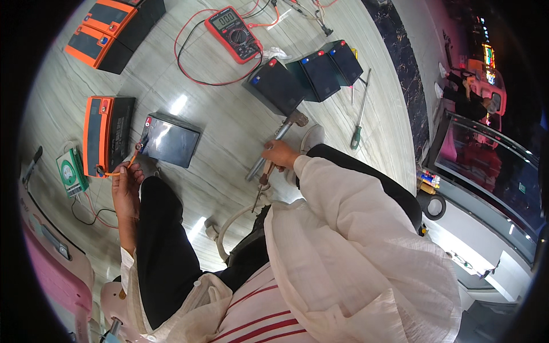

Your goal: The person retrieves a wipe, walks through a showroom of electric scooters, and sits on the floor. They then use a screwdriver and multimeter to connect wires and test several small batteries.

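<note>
My left hand (127,186) pinches a short orange cable (135,155) with ring ends. The cable spans between an orange-topped battery (93,134) and a black battery (170,143) lying beside it. My right hand (280,154) is closed around a screwdriver-like tool (266,172) with a brownish handle, its thin shaft pointing down toward me. Right by those fingers is a hammer (295,118) with a rusty head and a grey metal handle; whether the fingers touch it I cannot tell.
Ahead lies a red multimeter (233,35) with leads. Several black batteries (274,86) stand front right, beside a green-handled screwdriver (357,137). More orange batteries (100,34) sit far left. A green-and-white device (72,172) with wires is at left, near a pink scooter-like body (57,268).
</note>
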